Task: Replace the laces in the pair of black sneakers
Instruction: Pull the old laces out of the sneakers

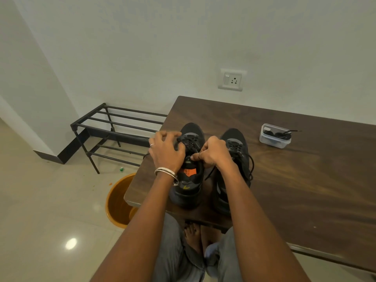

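Two black sneakers stand side by side on the dark wooden table (295, 180), toes pointing away from me. The left sneaker (190, 188) has an orange label on its tongue. My left hand (165, 152) lies over its left side, fingers curled into the black laces near the eyelets. My right hand (211, 152) pinches a black lace at the top of that sneaker's tongue. The right sneaker (236, 143) is laced, and loose lace ends hang down its right side. My forearms hide parts of both heels.
A small clear plastic container (274, 136) holding black laces sits on the table at the back right. A black metal shoe rack (114, 131) stands on the floor to the left. An orange bucket (119, 200) sits beside the table's left corner. My bare feet show under the table edge.
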### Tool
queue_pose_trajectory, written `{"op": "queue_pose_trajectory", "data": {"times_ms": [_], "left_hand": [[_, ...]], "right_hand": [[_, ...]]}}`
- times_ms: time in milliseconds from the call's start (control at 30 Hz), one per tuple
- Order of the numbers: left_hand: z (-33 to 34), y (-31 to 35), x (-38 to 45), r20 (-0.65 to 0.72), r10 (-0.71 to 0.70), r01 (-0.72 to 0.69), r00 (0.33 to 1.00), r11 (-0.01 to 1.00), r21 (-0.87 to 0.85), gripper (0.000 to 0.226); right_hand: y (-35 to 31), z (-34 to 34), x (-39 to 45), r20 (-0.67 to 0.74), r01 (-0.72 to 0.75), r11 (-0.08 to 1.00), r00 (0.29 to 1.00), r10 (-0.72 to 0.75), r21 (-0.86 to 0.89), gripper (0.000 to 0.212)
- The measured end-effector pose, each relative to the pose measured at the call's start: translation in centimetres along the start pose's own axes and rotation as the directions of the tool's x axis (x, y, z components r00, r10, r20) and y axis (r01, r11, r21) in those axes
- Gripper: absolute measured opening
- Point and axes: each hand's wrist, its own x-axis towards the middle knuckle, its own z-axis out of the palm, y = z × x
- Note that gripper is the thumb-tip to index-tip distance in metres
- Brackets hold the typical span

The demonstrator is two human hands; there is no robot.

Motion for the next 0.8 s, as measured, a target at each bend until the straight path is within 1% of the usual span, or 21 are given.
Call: {"op": "queue_pose_trajectory", "data": {"times_ms": [33,100,133,200,233,267,300,333,367,400,433,467,500,533,567,600,633,667,700,733,800], "left_hand": [[-0.3,-0.3,0.0,0.030,0.101,-0.102,0.994,0.994,0.028,0.025],[-0.8,-0.5,-0.1,0.128,0.258,-0.272,0.958,0.956,0.108,0.024],[-0.8,-0.6,-0.2,0.164,0.307,-0.331,0.937,0.932,0.150,0.022],[-0.6,-0.7,-0.2,0.182,0.355,-0.388,0.917,0.901,0.196,0.017],[-0.4,-0.8,-0.1,0.171,0.352,-0.381,0.920,0.907,0.181,0.014],[-0.2,-0.8,-0.1,0.152,0.315,-0.334,0.937,0.935,0.118,0.012],[0.1,-0.8,0.0,0.125,0.231,-0.230,0.965,0.973,-0.022,0.010],[0.2,-0.7,0.0,0.117,0.079,-0.050,0.990,0.972,-0.231,0.010],[0.1,-0.4,0.2,0.142,-0.112,0.164,0.984,0.880,-0.447,0.010],[-0.2,-0.2,0.3,0.183,-0.298,0.346,0.937,0.711,-0.613,0.012],[-0.4,0.0,0.5,0.237,-0.456,0.473,0.858,0.522,-0.710,0.013],[-0.7,0.1,0.6,0.301,-0.558,0.551,0.773,0.355,-0.755,0.014],[-0.9,0.2,0.7,0.342,-0.611,0.585,0.714,0.252,-0.771,0.016],[-1.0,0.2,0.7,0.338,-0.633,0.584,0.696,0.225,-0.780,0.020],[-1.3,0.2,0.7,0.280,-0.630,0.548,0.725,0.281,-0.788,0.026],[-1.4,0.1,0.6,0.177,-0.591,0.490,0.787,0.425,-0.761,0.029],[-1.6,-0.1,0.4,0.061,-0.496,0.403,0.866,0.622,-0.671,0.031],[-1.6,-0.6,0.4,-0.023,-0.350,0.289,0.937,0.807,-0.514,0.031],[-1.8,-0.9,0.3,-0.046,-0.186,0.160,0.982,0.928,-0.336,0.030],[-1.8,-1.0,0.3,-0.001,-0.040,0.040,0.999,0.982,-0.182,0.027],[-1.7,-1.0,0.3,0.173,0.149,-0.160,0.974,0.986,0.051,0.029]], "right_hand": [[0.0,-0.1,-0.1,0.008,0.000,1.000,1.000,0.000,0.007,0.042],[0.0,0.0,-0.1,0.018,0.001,1.000,1.000,-0.001,0.027,0.041],[0.1,0.0,-0.2,0.018,0.001,0.999,1.000,-0.002,0.033,0.041],[0.3,0.1,-0.3,0.008,0.006,0.999,1.000,-0.007,0.040,0.039],[0.4,0.1,-0.4,0.005,0.008,0.999,1.000,-0.008,0.046,0.039],[0.4,0.0,-0.4,0.007,0.007,0.998,1.000,-0.007,0.057,0.039],[0.5,0.0,-0.4,0.013,0.003,0.998,1.000,-0.004,0.069,0.038],[0.5,0.0,-0.4,0.020,-0.002,0.997,1.000,0.001,0.078,0.038],[0.4,-0.1,-0.3,0.028,-0.008,0.996,1.000,0.006,0.084,0.037],[0.4,-0.1,-0.3,0.033,-0.014,0.996,0.999,0.012,0.089,0.037],[0.3,-0.1,-0.3,0.034,-0.019,0.995,0.999,0.016,0.093,0.036],[0.2,-0.1,-0.4,0.035,-0.023,0.995,0.999,0.019,0.094,0.036],[0.1,-0.1,-0.4,0.035,-0.023,0.995,0.999,0.020,0.094,0.036],[0.1,-0.1,-0.5,0.033,-0.023,0.995,0.999,0.020,0.096,0.037],[0.1,-0.2,-0.5,0.032,-0.022,0.995,0.999,0.019,0.099,0.037],[0.1,-0.2,-0.6,0.034,-0.024,0.995,0.999,0.020,0.101,0.038],[0.1,-0.2,-0.6,0.036,-0.023,0.994,0.999,0.019,0.105,0.038],[0.1,-0.3,-0.7,0.038,-0.024,0.994,0.999,0.020,0.108,0.037],[0.1,-0.3,-0.7,0.041,-0.024,0.994,0.999,0.020,0.105,0.037],[0.0,-0.3,-0.7,0.043,-0.024,0.995,0.999,0.020,0.097,0.038],[0.0,-0.3,-0.7,0.048,-0.022,0.996,0.999,0.018,0.081,0.039]]}}
